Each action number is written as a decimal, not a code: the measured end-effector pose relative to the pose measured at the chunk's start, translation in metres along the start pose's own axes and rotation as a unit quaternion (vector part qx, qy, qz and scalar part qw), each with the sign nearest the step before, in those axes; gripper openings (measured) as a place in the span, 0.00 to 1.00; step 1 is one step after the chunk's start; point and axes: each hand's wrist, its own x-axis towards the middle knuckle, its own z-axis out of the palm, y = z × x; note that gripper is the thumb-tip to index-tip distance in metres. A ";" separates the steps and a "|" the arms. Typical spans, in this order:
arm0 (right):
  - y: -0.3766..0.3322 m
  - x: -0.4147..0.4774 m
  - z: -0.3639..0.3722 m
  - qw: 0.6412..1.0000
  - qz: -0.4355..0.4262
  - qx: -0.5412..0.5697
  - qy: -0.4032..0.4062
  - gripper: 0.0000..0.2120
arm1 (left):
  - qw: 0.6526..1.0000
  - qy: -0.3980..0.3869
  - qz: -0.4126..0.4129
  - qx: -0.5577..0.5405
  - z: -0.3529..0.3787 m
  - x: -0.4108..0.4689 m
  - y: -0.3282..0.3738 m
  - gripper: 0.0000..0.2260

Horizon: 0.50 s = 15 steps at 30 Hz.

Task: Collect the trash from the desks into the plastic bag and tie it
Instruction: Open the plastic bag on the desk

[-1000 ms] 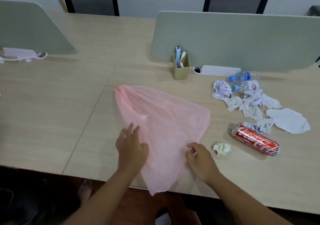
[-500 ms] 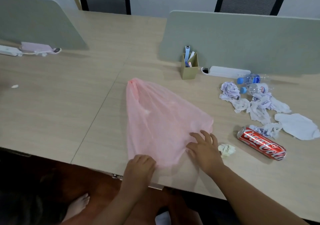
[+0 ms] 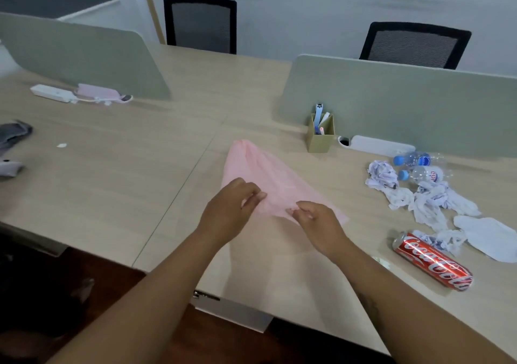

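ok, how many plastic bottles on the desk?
2. Both lie by the right divider: one bottle at the back, the other bottle just in front, touching the crumpled paper.

Pink plastic bag (image 3: 260, 179) flat, lifted at its near end, mid tabletop (image 3: 112, 195). Toward right edge: crumpled paper (image 3: 382, 174), two clear bottles (image 3: 419, 166), red cola can (image 3: 432, 261) on its side near front edge.
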 end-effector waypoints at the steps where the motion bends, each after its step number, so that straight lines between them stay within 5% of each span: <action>1: -0.001 0.002 -0.005 0.999 0.015 0.045 -0.021 0.20 | 1.000 -0.014 -0.014 -0.004 -0.006 0.004 -0.003 0.10; 6: 0.000 0.003 -0.033 0.982 0.098 0.109 -0.116 0.22 | 0.994 -0.080 -0.052 0.058 -0.026 0.012 -0.012 0.09; 10: -0.004 0.001 -0.032 0.965 0.127 0.163 -0.163 0.12 | 0.996 -0.080 -0.035 0.007 -0.026 0.022 0.005 0.04; 14: -0.023 0.007 -0.019 0.984 0.080 0.130 -0.093 0.08 | 0.989 -0.102 -0.067 -0.089 -0.019 0.024 0.028 0.08; 15: -0.023 0.009 -0.017 0.986 0.072 0.128 -0.075 0.14 | 0.989 -0.103 -0.070 -0.082 -0.018 0.025 0.031 0.08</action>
